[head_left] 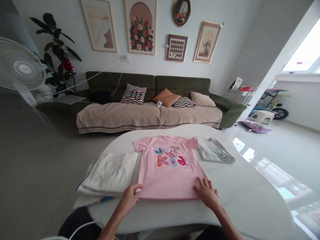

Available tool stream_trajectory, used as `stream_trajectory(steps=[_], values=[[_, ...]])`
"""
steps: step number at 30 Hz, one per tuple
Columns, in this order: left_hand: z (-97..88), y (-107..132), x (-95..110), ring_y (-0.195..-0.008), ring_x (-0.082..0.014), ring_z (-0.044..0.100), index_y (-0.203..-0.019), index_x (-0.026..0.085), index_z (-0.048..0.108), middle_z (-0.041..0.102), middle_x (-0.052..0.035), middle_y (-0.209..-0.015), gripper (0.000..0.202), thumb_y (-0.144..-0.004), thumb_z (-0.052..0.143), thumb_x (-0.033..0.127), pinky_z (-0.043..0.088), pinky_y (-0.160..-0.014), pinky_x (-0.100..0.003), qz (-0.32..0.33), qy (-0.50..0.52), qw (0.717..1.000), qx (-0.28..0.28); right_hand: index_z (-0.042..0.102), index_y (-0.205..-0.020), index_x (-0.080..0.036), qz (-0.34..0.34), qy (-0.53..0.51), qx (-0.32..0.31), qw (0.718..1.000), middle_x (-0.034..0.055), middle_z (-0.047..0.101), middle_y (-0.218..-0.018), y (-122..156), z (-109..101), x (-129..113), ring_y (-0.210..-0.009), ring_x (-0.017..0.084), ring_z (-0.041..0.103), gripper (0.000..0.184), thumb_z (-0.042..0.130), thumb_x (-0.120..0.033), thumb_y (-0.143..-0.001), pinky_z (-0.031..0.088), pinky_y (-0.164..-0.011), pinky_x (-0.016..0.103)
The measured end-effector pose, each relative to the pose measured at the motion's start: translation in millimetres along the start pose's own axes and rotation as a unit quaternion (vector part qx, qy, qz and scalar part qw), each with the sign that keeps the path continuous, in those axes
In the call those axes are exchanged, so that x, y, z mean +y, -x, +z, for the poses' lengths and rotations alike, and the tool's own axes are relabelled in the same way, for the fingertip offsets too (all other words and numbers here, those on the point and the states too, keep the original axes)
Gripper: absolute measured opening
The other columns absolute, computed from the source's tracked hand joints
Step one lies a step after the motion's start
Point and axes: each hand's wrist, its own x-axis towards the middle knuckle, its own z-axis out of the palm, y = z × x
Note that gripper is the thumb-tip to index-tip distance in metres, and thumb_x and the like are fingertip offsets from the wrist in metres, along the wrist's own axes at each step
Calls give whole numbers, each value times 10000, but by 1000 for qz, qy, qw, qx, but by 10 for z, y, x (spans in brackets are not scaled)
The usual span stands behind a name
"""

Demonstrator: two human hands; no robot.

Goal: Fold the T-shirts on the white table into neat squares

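Observation:
A pink T-shirt (170, 180) with colourful printed letters lies spread flat on the white table (240, 190), its hem toward me and its sleeves out to the sides. My left hand (132, 194) pinches the shirt's lower left corner between thumb and fingers. On the lower right part of the shirt, my right hand (207, 192) rests flat with fingers spread. White folded clothing (110, 173) lies in a pile close to my left hand. Beyond the shirt's right sleeve sits a folded grey T-shirt (215, 150).
Behind the table stands a green sofa (120, 81) with a beige cover and several cushions. A white fan (22, 66) is at the far left, near a dark-leaved plant (58, 50). The table's curved edge runs along my right side. A white cable (82, 226) loops at lower left.

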Motion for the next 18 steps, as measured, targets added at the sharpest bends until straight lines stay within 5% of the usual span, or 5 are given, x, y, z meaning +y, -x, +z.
stream_trajectory(steps=[4, 8, 13, 18], values=[[-85, 255, -23, -824, -164, 571, -882, 159, 626, 621, -48, -911, 306, -640, 449, 95, 422, -790, -266, 30, -174, 984, -20, 182, -1371, -198, -27, -7, 59, 998, 75, 114, -1448, 39, 110, -38, -1317, 259, 33, 606, 217, -495, -844, 215, -984, 511], [107, 148, 210, -1018, -246, 495, -1027, 187, 608, 540, -114, -1128, 323, -757, 431, 210, 374, -889, -380, 95, -336, 931, 105, 168, -1375, -181, -47, -7, 67, 997, 64, 139, -1443, 77, 258, -104, -1319, 244, 33, 609, 195, -489, -850, 174, -1009, 506], [524, -356, 425, -1262, -259, 262, -1278, 253, 397, 322, -77, -1378, 472, -806, 403, 252, 271, -986, -449, 192, -327, 921, 87, 189, -1371, -180, -39, -3, 62, 997, 71, 167, -1436, 115, 265, -66, -1317, 247, 61, 610, 195, -491, -846, 195, -1003, 504], [782, -465, 139, -1302, -321, 121, -1315, 361, 265, 214, -52, -1428, 588, -768, 479, 361, 118, -981, -588, 154, -338, 926, 65, 218, -1366, -170, -24, -8, 39, 999, 94, 195, -1426, 206, 188, -197, -1312, 279, 80, 632, 247, -498, -827, 240, -975, 525]])
